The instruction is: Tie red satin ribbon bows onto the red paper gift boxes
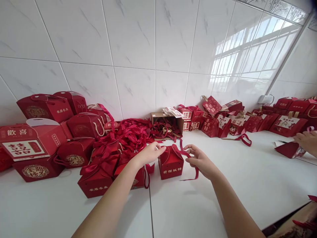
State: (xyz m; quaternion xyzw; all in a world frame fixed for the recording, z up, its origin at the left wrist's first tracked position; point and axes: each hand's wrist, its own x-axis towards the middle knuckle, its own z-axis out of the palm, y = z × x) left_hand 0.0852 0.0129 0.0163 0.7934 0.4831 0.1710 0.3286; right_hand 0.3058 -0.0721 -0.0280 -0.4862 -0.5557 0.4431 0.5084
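A small red gift box point(170, 164) with gold characters stands on the white tiled surface point(178, 205) in front of me. My left hand point(149, 153) pinches the box's top at its left side. My right hand point(201, 161) is closed on a red ribbon point(192, 165) that loops from the box's top down past my wrist. Both hands sit close on either side of the box.
Finished red boxes point(96, 180) and larger boxes point(23, 142) pile up at the left. A heap of red ribbons point(131, 132) and a cardboard carton point(167, 124) lie by the wall. More boxes point(223, 120) line the back right. Another person's hand point(308, 141) works at the right edge.
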